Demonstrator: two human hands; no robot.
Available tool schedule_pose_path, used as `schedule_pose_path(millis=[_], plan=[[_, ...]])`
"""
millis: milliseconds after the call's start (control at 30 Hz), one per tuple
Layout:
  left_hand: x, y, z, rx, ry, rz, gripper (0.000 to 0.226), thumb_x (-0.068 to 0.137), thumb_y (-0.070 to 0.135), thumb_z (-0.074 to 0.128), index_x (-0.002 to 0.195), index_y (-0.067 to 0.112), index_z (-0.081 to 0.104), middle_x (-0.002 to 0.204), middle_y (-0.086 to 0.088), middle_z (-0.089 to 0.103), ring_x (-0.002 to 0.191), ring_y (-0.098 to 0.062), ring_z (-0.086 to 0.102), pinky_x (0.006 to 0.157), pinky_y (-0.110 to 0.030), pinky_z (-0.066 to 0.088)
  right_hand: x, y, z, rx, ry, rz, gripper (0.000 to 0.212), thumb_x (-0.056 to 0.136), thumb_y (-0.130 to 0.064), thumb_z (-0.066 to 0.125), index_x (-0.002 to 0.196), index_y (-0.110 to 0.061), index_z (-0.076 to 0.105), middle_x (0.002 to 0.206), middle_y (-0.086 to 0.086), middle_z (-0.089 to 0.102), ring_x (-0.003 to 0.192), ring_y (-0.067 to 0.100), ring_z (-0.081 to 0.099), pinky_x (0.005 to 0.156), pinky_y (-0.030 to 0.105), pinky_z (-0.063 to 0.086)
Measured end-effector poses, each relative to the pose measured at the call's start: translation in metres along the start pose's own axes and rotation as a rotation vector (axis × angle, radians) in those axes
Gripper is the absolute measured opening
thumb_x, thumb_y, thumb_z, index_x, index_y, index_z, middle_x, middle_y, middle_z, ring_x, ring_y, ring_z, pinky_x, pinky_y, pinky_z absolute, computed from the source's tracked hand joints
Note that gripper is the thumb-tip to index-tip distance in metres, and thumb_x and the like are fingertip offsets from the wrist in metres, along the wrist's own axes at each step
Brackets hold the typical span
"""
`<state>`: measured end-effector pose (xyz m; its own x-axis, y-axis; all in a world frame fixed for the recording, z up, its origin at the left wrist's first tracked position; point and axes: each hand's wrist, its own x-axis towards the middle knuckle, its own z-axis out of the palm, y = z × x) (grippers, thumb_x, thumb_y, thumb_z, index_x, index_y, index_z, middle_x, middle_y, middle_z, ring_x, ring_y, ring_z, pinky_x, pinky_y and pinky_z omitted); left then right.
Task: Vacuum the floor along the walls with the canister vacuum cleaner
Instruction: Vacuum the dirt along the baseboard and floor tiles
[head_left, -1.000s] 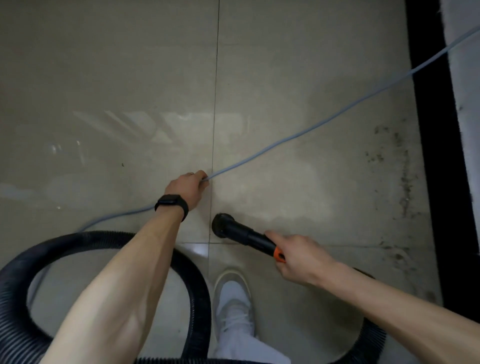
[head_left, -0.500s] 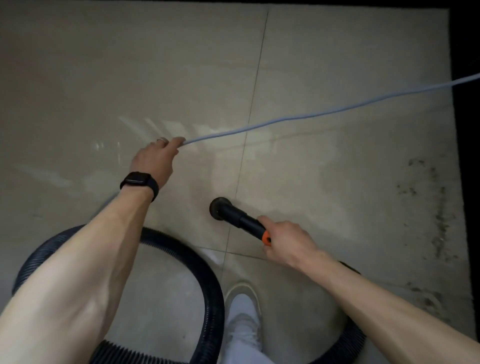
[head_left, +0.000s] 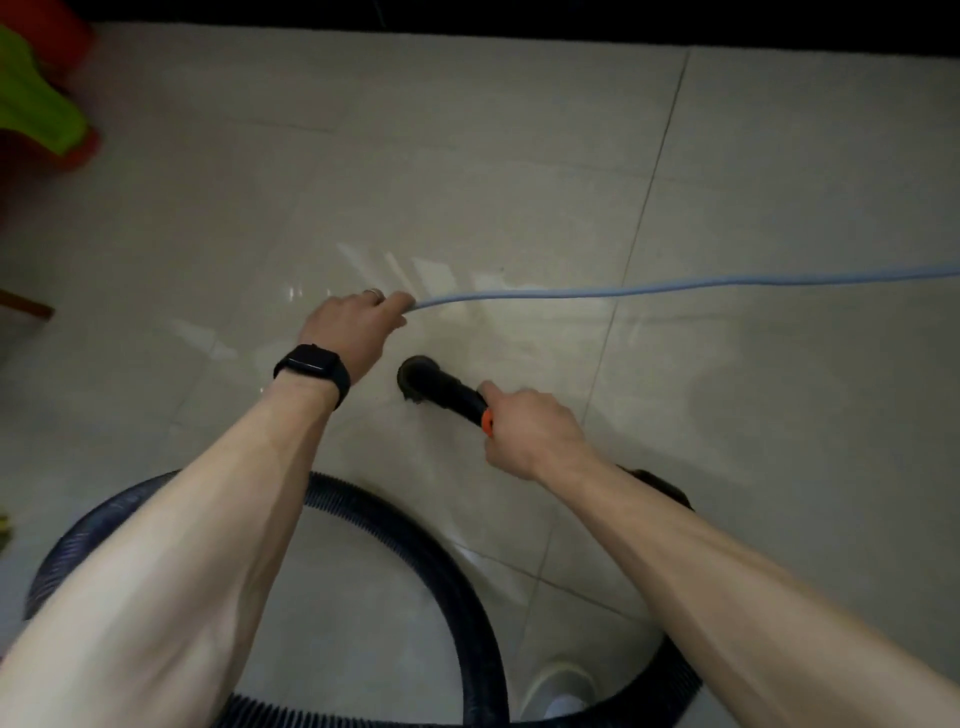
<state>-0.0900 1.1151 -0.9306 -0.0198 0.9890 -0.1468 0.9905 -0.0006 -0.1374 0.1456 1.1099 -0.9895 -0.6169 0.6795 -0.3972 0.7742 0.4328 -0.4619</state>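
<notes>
Above the tiled floor (head_left: 779, 156), the left hand (head_left: 353, 327) pinches the grey cable (head_left: 649, 288). The right hand (head_left: 530, 431) grips the black nozzle (head_left: 436, 387).

Black hose (head_left: 467, 597) dips under both forearms and runs off the bottom edge. Cable (head_left: 675, 287) exits at 3 o'clock, near end buried in the left hand (head_left: 353, 327). Red-green thing (head_left: 36, 104) at 10 o'clock: blurry, cropped, unidentifiable.

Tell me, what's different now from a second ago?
Both grips drifted leftward off the tile seam. The left grip, pinching the pale blue cable, drew it along, so it now runs nearly level rather than slanting up. The stained patch left view; a red-and-green plastic object appeared top left. Unchanged: the right grip holds the black nozzle, the ribbed hose loops below.
</notes>
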Motion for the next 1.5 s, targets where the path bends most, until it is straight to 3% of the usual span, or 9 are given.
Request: schedule_pose_path(millis=[100, 233, 367, 533, 733, 967, 1200, 1300, 1500], plan=[[0.01, 0.002, 0.003, -0.003, 0.002, -0.031, 0.027, 0.104, 0.029, 0.042, 0.129, 0.025, 0.052, 0.1, -0.011, 0.061, 0.072, -0.033, 0.056, 0.061, -0.035, 0.035, 0.031, 0.001, -0.02, 0.049, 0.053, 0.082, 0.047, 0.089, -0.02, 0.06, 0.134, -0.02, 0.047, 0.087, 0.007, 0.048, 0.075, 0.029, 0.051, 0.061, 0.033, 0.041], [0.013, 0.009, 0.01, -0.015, -0.036, -0.067, 0.025, 0.104, 0.028, 0.043, 0.126, 0.025, 0.053, 0.101, -0.008, 0.062, 0.074, -0.031, 0.056, 0.067, -0.036, 0.032, 0.014, 0.004, -0.021, 0.088, -0.11, 0.02, 0.046, 0.086, -0.023, 0.061, 0.131, -0.023, 0.054, 0.097, 0.011, 0.059, 0.083, 0.034, 0.057, 0.068, 0.034, 0.049], [0.003, 0.035, 0.032, -0.03, -0.122, -0.091, 0.023, 0.102, 0.019, 0.044, 0.123, 0.026, 0.052, 0.1, -0.007, 0.061, 0.068, -0.027, 0.047, 0.07, -0.037, 0.031, -0.058, 0.01, 0.003, -0.022, -0.209, -0.033, 0.045, 0.084, -0.025, 0.059, 0.128, -0.028, 0.049, 0.081, 0.002, 0.046, 0.075, 0.032, 0.05, 0.053, 0.031, 0.033], [-0.007, 0.088, 0.057, -0.054, -0.256, -0.079, 0.022, 0.102, 0.016, 0.042, 0.117, 0.026, 0.053, 0.1, -0.004, 0.06, 0.074, -0.026, 0.049, 0.075, -0.038, 0.031, -0.137, 0.059, 0.006, -0.043, -0.221, 0.089, 0.053, 0.089, -0.031, 0.058, 0.138, -0.032, 0.041, 0.111, 0.013, 0.066, 0.094, 0.038, 0.065, 0.066, 0.035, 0.04], [-0.002, 0.165, 0.063, -0.077, -0.46, -0.107, 0.023, 0.097, 0.014, 0.041, 0.117, 0.019, 0.051, 0.114, -0.009, 0.059, 0.102, -0.03, 0.058, 0.092, -0.044, 0.038, -0.211, 0.127, -0.005, 0.158, 0.009, 0.519, 0.055, 0.086, -0.026, 0.059, 0.137, -0.033, 0.041, 0.108, 0.014, 0.068, 0.095, 0.039, 0.066, 0.073, 0.038, 0.051], [0.032, 0.291, 0.037, -0.156, -0.368, 0.141, 0.027, 0.098, 0.023, 0.043, 0.124, 0.014, 0.044, 0.119, -0.013, 0.051, 0.106, -0.034, 0.053, 0.089, -0.047, 0.045, -0.276, 0.171, 0.022, 0.408, 0.318, 0.922, 0.048, 0.085, -0.024, 0.06, 0.127, -0.036, 0.042, 0.074, -0.002, 0.056, 0.068, 0.029, 0.056, 0.06, 0.034, 0.044], [0.067, 0.405, 0.017, -0.161, -0.358, 0.305, 0.031, 0.099, 0.024, 0.042, 0.129, 0.014, 0.043, 0.125, -0.013, 0.049, 0.112, -0.035, 0.051, 0.09, -0.047, 0.045, -0.283, 0.213, 0.018, 0.538, 0.465, 1.106, 0.042, 0.086, -0.026, 0.062, 0.122, -0.034, 0.042, 0.073, -0.002, 0.053, 0.068, 0.03, 0.054, 0.059, 0.034, 0.04], [0.081, 0.438, 0.016, -0.141, -0.32, 0.345, 0.032, 0.1, 0.024, 0.043, 0.13, 0.014, 0.042, 0.126, -0.013, 0.048, 0.113, -0.035, 0.051, 0.088, -0.045, 0.045, -0.281, 0.236, 0.01, 0.628, 0.546, 1.155, 0.037, 0.088, -0.023, 0.061, 0.12, -0.029, 0.043, 0.076, -0.002, 0.055, 0.061, 0.016, 0.049, 0.049, 0.029, 0.032], [0.104, 0.467, 0.023, -0.043, -0.21, 0.417, 0.029, 0.1, 0.015, 0.04, 0.128, 0.017, 0.041, 0.123, -0.011, 0.05, 0.104, -0.033, 0.056, 0.075, -0.043, 0.044, -0.262, 0.268, -0.004, 0.941, 0.739, 1.187, 0.025, 0.081, -0.025, 0.066, 0.099, -0.023, 0.049, 0.083, 0.004, 0.063, 0.068, 0.024, 0.063, 0.054, 0.03, 0.044]])
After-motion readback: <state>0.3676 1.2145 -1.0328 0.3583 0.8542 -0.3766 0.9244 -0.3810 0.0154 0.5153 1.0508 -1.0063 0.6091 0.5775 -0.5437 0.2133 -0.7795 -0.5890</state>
